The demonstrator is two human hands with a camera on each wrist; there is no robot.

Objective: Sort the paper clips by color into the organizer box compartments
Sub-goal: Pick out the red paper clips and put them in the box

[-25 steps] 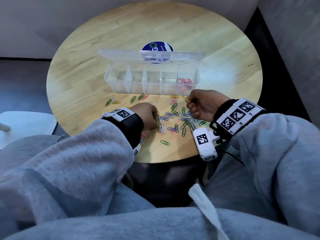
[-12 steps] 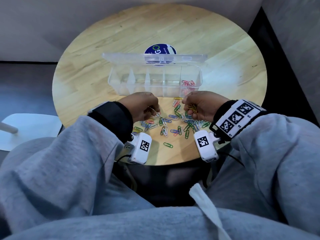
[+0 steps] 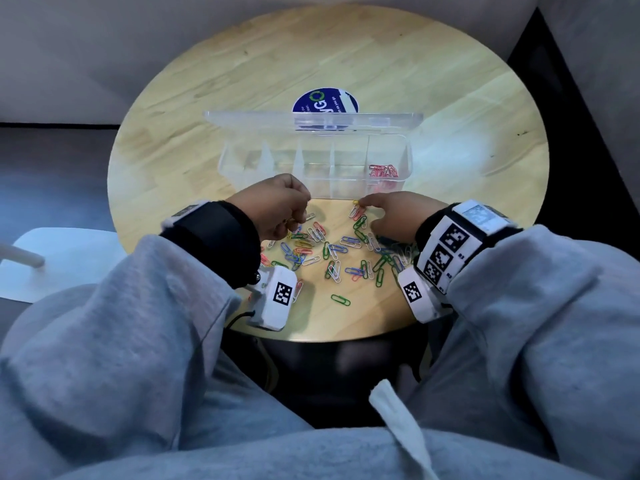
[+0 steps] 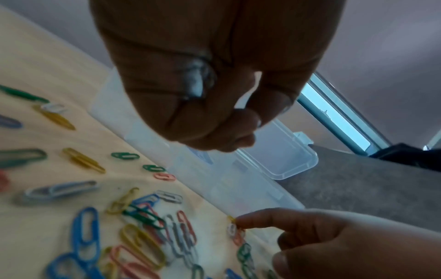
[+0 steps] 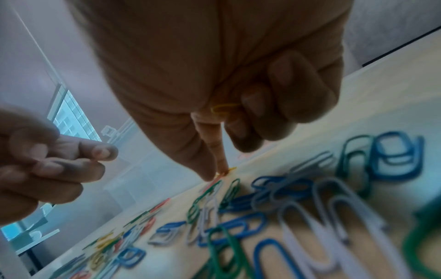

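clips on table before organizer box

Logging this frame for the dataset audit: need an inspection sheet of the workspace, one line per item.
Surface: round wooden table, blue round sticker behind the box.
Job's things: clear organizer box, lid open; red paper clips in its rightmost compartment; the other compartments look empty; mixed-colour loose clips on the table in front.
Clutter: nothing seen.
Hands: left hand curled, grips clips, colour unclear; right hand presses a yellow clip with its forefinger, another yellow clip under its curled fingers.
Cables: black cable at the left wrist camera.
Surroundings: grey floor, white stool on the left.
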